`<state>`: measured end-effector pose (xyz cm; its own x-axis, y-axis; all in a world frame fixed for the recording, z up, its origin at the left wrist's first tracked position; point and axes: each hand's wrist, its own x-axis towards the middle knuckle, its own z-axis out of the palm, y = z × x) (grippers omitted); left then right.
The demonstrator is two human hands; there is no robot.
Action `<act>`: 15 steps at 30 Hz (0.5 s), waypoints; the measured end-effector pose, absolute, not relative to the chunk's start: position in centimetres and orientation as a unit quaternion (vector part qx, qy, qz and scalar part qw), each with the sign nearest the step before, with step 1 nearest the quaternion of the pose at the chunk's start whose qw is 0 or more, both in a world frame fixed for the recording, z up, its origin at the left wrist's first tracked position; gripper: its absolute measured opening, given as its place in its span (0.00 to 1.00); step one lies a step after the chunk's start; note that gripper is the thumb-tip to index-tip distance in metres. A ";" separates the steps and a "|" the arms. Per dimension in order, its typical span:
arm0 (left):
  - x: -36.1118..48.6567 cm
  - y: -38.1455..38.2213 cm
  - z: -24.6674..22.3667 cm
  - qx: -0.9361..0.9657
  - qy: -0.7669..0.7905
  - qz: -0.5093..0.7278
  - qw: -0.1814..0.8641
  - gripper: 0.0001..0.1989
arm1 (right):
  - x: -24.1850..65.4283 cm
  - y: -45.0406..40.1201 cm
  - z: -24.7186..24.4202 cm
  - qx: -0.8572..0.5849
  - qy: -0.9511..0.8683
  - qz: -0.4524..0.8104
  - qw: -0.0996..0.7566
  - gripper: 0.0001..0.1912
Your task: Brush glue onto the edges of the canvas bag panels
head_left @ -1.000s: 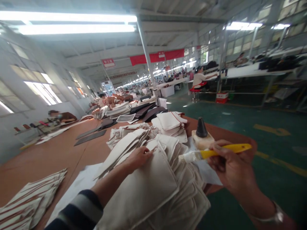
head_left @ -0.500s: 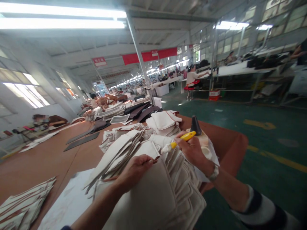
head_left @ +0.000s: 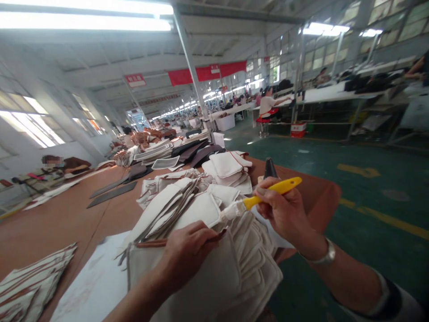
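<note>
My right hand [head_left: 283,208] is closed around a brush with a yellow handle [head_left: 288,184]. The brush's whitish, coated bristles [head_left: 232,212] point left, just above the corner of a cream fabric piece. My left hand [head_left: 189,248] pinches the brown-edged top of a cream fabric piece [head_left: 208,286] and holds that edge up. Under and beside it, more cream pieces [head_left: 256,250] lie fanned out to the right. Another stack of cream pieces [head_left: 167,208] leans behind my left hand.
A black cone-shaped object [head_left: 270,168] stands behind my right hand. White paper [head_left: 94,277] and striped cream pieces [head_left: 36,281] lie on the brown table [head_left: 77,219] at left. Dark pieces and further stacks sit farther back. A seated person [head_left: 268,106] is beyond the aisle.
My left hand has lifted the brown-trimmed edge, which now shows more fully. The brush has tilted flatter, its handle reaching farther right, and my right hand has shifted right. The view has moved slightly.
</note>
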<state>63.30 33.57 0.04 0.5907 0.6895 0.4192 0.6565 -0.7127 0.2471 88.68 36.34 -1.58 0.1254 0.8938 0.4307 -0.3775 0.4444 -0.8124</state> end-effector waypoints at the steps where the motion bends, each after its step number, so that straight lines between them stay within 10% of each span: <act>1: 63.3 33.1 0.0 0.900 0.362 0.243 -0.017 0.12 | 88.7 35.9 -1.3 -0.259 -0.498 0.473 0.679 0.10; 15: 63.2 29.1 0.7 0.893 0.300 0.227 -0.248 0.11 | 89.7 31.3 1.5 -0.236 -0.697 0.421 0.531 0.06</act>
<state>63.17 29.06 0.68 0.7170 0.4239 0.5533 0.6484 -0.6970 -0.3063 89.70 31.26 1.46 -0.3252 0.7751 0.5417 -0.1185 0.5349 -0.8366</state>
